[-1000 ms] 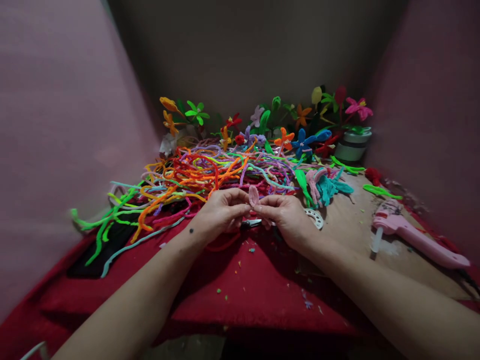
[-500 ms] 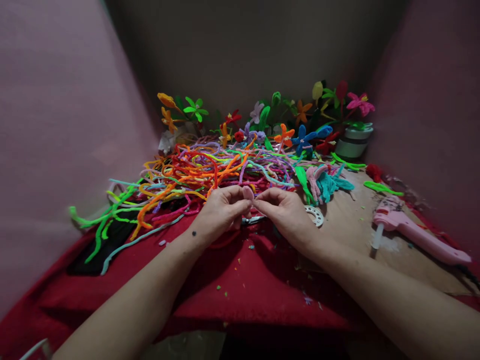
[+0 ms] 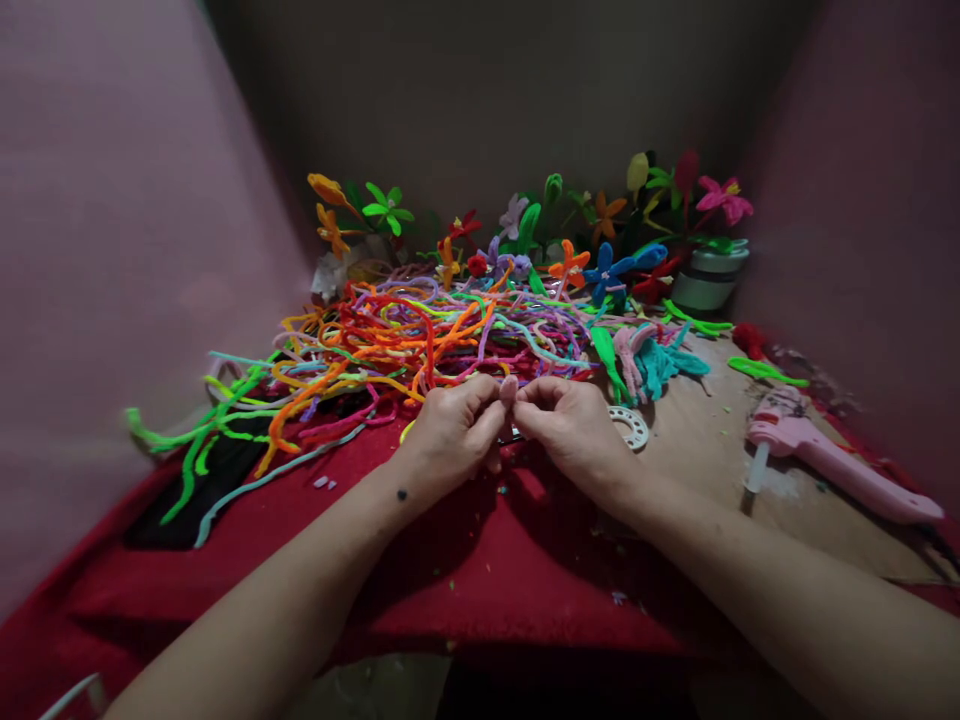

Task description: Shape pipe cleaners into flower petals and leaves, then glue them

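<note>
Above the middle of the red cloth (image 3: 487, 570), toward its front edge from the heaped fuzzy stems (image 3: 420, 330), the left hand (image 3: 457, 430) and right hand (image 3: 574, 435) both pinch a small pink fuzzy piece (image 3: 508, 389) between their fingertips.

Both hands (image 3: 504, 425) pinch a small pink fuzzy piece (image 3: 508, 390).

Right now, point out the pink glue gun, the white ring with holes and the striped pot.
Pink glue gun (image 3: 855, 472): head view, handle.
White ring (image 3: 639, 430): head view, right side of rim.
Striped pot (image 3: 705, 292): head view, lower wall.
</note>
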Motion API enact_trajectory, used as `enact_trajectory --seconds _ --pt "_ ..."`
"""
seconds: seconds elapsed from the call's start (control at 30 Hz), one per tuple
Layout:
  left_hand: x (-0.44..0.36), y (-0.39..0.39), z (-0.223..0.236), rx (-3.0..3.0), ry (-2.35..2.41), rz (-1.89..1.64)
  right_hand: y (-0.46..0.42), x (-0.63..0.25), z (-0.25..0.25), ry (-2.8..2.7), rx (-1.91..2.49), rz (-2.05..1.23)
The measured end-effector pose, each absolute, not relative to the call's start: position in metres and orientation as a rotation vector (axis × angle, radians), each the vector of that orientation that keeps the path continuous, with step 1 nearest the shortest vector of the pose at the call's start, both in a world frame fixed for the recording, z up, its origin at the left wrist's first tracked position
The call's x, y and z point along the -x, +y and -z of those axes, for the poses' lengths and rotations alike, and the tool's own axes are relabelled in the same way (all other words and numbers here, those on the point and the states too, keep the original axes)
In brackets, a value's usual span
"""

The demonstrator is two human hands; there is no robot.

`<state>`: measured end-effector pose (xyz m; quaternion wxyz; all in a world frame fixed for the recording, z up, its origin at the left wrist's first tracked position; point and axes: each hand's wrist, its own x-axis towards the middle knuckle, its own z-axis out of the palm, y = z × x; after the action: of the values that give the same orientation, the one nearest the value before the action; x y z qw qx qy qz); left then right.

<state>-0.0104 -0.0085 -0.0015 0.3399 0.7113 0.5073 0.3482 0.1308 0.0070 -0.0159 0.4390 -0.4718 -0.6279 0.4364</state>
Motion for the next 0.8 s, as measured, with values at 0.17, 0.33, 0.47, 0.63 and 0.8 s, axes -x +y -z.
enact_trajectory --seconds 0.17,0.33,0.47,0.63,0.8 --pt "0.010 -0.009 0.005 -1.923 1.414 -0.995 0.002 -0.129 0.013 -1.595 1.121 -0.989" --pt "0.008 -0.011 0.005 -1.862 1.442 -1.005 -0.001 -0.126 0.011 -1.583 1.138 -0.974" --pt "0.005 -0.012 0.001 -1.719 1.387 -1.030 -0.002 -0.126 0.012 -1.586 1.124 -0.973" --pt "0.006 -0.010 -0.004 -1.562 1.282 -0.959 0.000 -0.127 0.012 -1.587 1.098 -1.061" --pt "0.007 -0.010 -0.010 -1.445 1.230 -0.905 0.001 -0.127 0.012 -1.515 1.040 -1.300"
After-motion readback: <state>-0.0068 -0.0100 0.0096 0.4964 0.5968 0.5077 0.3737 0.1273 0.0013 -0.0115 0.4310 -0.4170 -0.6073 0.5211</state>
